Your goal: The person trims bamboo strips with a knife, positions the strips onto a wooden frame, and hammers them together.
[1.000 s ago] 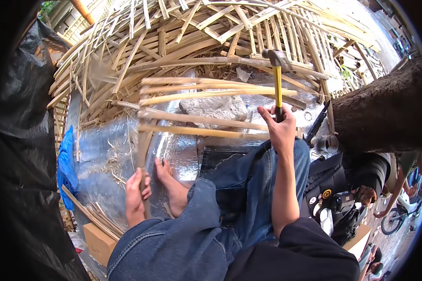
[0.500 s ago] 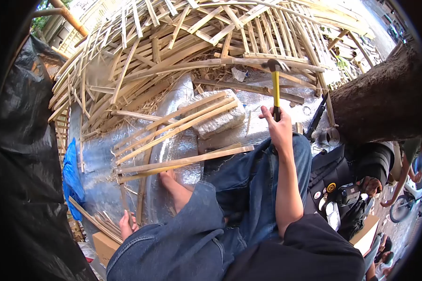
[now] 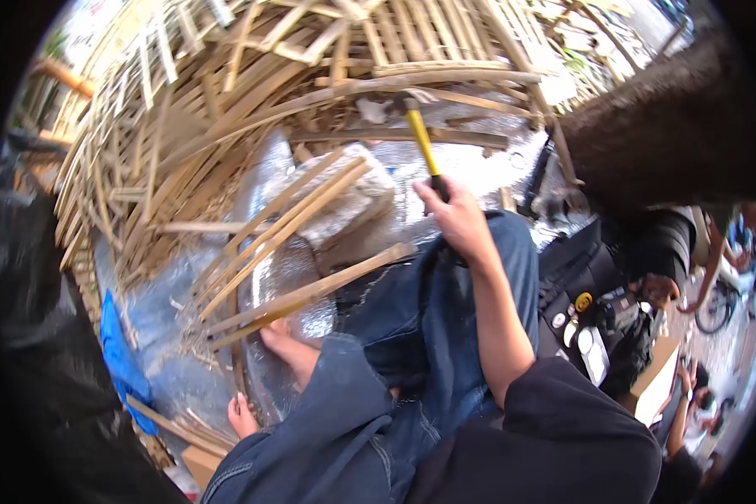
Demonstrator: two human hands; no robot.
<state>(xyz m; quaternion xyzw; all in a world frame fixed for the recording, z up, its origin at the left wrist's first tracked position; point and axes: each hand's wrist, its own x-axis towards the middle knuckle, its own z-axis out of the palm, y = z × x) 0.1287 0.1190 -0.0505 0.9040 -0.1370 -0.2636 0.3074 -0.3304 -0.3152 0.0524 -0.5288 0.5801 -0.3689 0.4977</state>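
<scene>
My right hand (image 3: 460, 220) is closed round the black grip of a claw hammer (image 3: 424, 141). The hammer has a yellow shaft and is raised, its head leaning to the left. At lower left, my left hand (image 3: 242, 417) is closed on the near end of a thin bamboo strip (image 3: 225, 357), partly hidden. This strip meets the left ends of several long bamboo slats (image 3: 290, 231), which lie side by side. Some of the slats rest over a rough stone block (image 3: 344, 195); the nearest slat (image 3: 319, 291) passes above my bare foot (image 3: 290, 344).
A big heap of bamboo lattice (image 3: 252, 109) fills the back. A thick tree trunk (image 3: 664, 126) stands at right, near a black bag (image 3: 575, 277). Silvery sheeting (image 3: 172, 294) covers the ground. Blue plastic (image 3: 124, 361) lies at left; people and a bicycle (image 3: 714, 307) are far right.
The view has shifted and turned slightly. My right hand and the hammer have swung left, and the hammer has gone from upright to leaning left. My left hand keeps hold of the bamboo strip.
</scene>
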